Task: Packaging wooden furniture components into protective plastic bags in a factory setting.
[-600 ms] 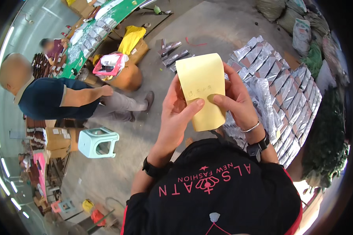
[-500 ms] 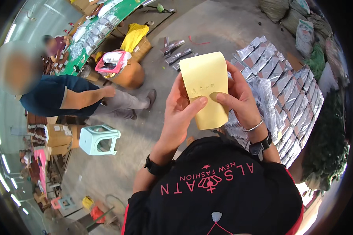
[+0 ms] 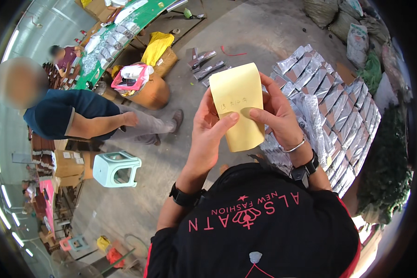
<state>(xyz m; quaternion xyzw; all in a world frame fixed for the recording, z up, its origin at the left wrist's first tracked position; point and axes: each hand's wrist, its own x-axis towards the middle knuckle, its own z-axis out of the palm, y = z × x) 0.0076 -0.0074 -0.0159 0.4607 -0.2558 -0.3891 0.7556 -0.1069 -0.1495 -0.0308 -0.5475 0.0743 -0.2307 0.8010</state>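
Note:
A yellow slip of paper (image 3: 238, 88) with a short handwritten line is held up in front of my chest, its top edge bending away. My left hand (image 3: 208, 127) grips its left side, the thumb pressed on the front near the middle. On the other side, my right hand (image 3: 280, 118) pinches it the same way, thumb on the front. The fingers of both hands curl behind the paper and are partly hidden. Beyond my right hand lies a large stack of silvery plastic-wrapped packages (image 3: 329, 106) on the floor.
To the left stands a person in a dark shirt (image 3: 74, 109), near a pale green plastic stool (image 3: 117, 169). A pink basket (image 3: 130, 83) sits on a round brown container. Several wrapped pieces (image 3: 208, 69) lie on the floor ahead; full sacks (image 3: 356, 46) are at the far right.
The paper and both hands have shifted slightly left in the picture. The standing person's arm and body have moved a little. My grip on the paper is the same.

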